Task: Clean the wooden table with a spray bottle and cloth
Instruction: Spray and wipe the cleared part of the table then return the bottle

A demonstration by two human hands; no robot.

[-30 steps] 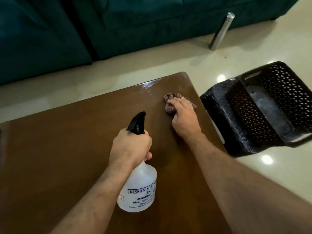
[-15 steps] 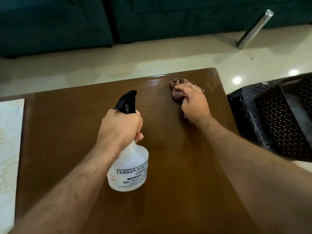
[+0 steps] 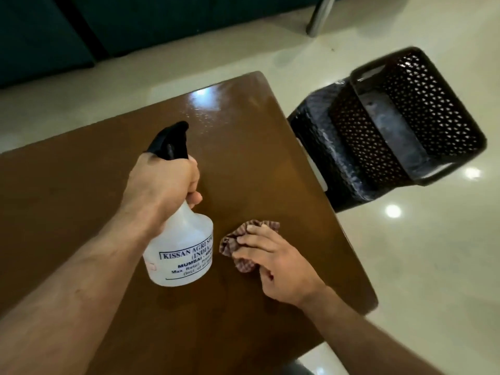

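Note:
A brown wooden table [image 3: 81,201] fills the left and middle of the view. My left hand [image 3: 162,185] grips the neck of a translucent white spray bottle [image 3: 181,253] with a black nozzle that points toward the table's far corner. The bottle is tilted and I cannot tell whether it touches the tabletop. My right hand [image 3: 278,263] presses a crumpled brown checked cloth [image 3: 238,250] onto the table near its right edge, with the fingers lying over the cloth. A wet sheen shows at the far corner.
A black perforated plastic chair [image 3: 392,136] stands close to the table's right edge. A dark teal sofa [image 3: 135,20] runs along the back, with a metal leg [image 3: 320,14] at the upper right. Glossy cream floor tiles surround the table.
My right hand has drawn the cloth from the table's far corner back toward me along the right side. The left hand still holds the bottle.

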